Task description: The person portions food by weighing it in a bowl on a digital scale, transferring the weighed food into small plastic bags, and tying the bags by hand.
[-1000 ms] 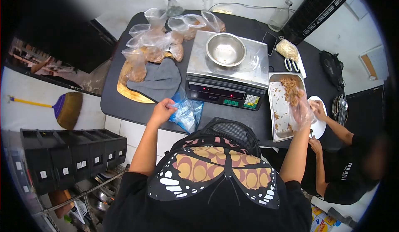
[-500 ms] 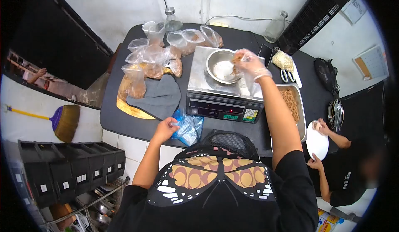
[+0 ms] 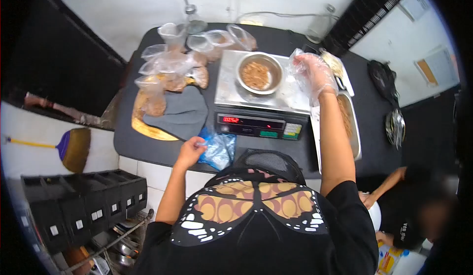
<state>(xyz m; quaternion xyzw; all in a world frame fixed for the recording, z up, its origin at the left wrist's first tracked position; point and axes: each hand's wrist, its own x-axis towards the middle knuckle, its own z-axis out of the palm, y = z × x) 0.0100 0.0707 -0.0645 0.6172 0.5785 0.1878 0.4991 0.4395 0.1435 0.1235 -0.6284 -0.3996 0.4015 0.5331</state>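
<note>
My right hand [image 3: 319, 75], in a clear plastic glove, hovers over the right edge of the weighing scale [image 3: 226, 83]. Its fingers are loosely apart and hold no visible food. On the scale's steel plate stands a metal bowl [image 3: 277, 80] with shredded brown food [image 3: 255, 75] inside. Red digits glow on the scale's display [image 3: 231, 120]. My bare left hand [image 3: 190, 153] is pinched on a small piece of clear plastic, beside a crumpled blue plastic bag [image 3: 219, 149]. Under my right forearm lies a metal tray [image 3: 358, 147] of the same shredded food.
Several filled clear bags [image 3: 172, 68] cluster at the table's left, near a grey oven mitt [image 3: 182, 110] on a yellow-edged board [image 3: 140, 122]. Glass bottles [image 3: 196, 23] stand behind. At the right are a black bag [image 3: 383, 80] and a co-worker's hand [image 3: 367, 200] on a white plate.
My right hand has moved right, away from the bowl, which now holds shredded food. The display digits have lit up. The co-worker and white plate have shifted lower in view.
</note>
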